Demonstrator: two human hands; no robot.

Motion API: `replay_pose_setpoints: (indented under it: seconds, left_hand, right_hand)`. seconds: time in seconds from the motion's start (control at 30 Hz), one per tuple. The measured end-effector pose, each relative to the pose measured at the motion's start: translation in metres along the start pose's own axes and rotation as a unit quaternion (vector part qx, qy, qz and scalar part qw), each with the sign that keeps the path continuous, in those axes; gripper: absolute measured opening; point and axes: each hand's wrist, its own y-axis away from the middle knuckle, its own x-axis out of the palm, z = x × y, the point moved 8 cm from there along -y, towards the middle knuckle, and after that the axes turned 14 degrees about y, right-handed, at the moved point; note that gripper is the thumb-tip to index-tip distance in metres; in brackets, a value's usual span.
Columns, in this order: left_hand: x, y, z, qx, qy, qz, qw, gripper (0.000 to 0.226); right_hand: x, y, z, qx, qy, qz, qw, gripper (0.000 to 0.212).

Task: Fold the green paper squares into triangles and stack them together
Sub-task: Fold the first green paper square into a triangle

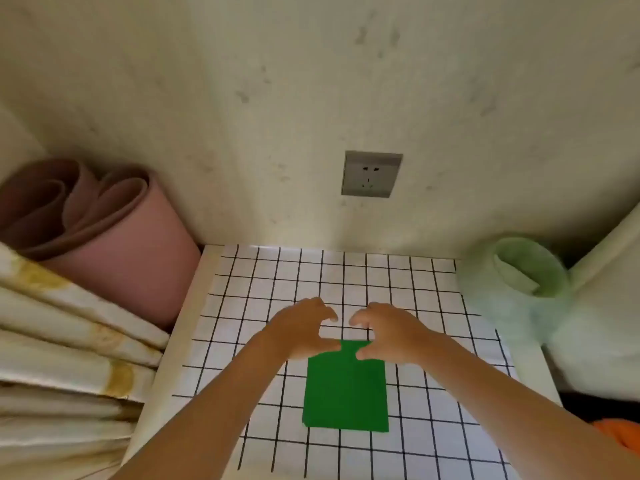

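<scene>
Green paper sits right under my thumbs (363,353). Both tips rest at the far edge of the green paper square (346,389), one over each far corner, though I cannot tell whether they press it. My fingers (325,315) are arched and spread like claws past that edge, over bare worktop, holding nothing. The left hand (301,329) and right hand (388,332) nearly meet at the fingertips and are equally near the sheet.

The square lies flat and unfolded on my side of the fingers, towards the worktop's near edge and about midway between its sides. Its edges run with the grid lines and it looks slightly longer front to back. It looks thin and matt, with no crease. I judge the fold calls for lifting one far corner and carrying it to the opposite near one.

The worktop (263,278) is smooth white with a black grid. A soft rolled pink mat (131,244) stands off its far left corner, and a pale green roll (519,282) off its far right.
</scene>
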Motion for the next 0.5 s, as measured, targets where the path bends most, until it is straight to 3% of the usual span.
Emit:
replay_pose_setpoints:
  seconds: [0.17,0.27,0.5]
  left_hand:
    - [0.032,-0.018,0.025,0.016,-0.042,0.002,0.999,0.085]
    - [0.042,-0.02,0.031,0.05,-0.074,-0.013,0.996,0.078]
    - [0.053,-0.024,0.039,0.029,-0.067,-0.01,0.997,0.068]
  right_hand:
    - [0.038,-0.029,-0.006,0.017,0.081,-0.006,0.997,0.072]
    - [0.046,-0.033,-0.005,0.028,0.133,-0.012,0.991,0.072]
    - [0.056,-0.04,-0.009,0.052,0.191,0.015,0.98,0.068]
